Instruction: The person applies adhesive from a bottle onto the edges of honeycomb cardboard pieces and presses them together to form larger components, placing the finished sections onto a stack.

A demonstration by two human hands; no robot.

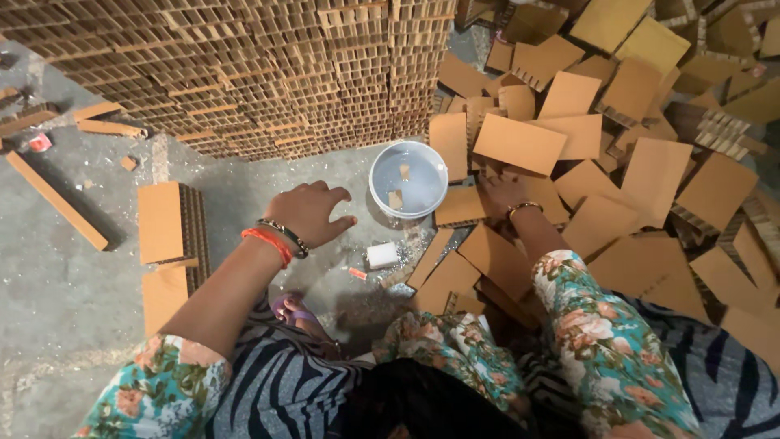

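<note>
Cardboard stack (244, 73): behind the bucket. Loose cardboard pieces (520, 142): right of the bucket (409, 179); likely light, stiff, best gripped by edges. Right hand (504, 193): fingers among them, grip unclear. Left hand (309, 213): fingers spread, empty, left of bucket.

L hand (309, 213) hovers by bowl (409, 179); R hand (502, 193) on cardboard pcs (520, 143).

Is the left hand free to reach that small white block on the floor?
Probably yes: the left hand hovers open just above and left of the white block, with only bare floor between them.
</note>
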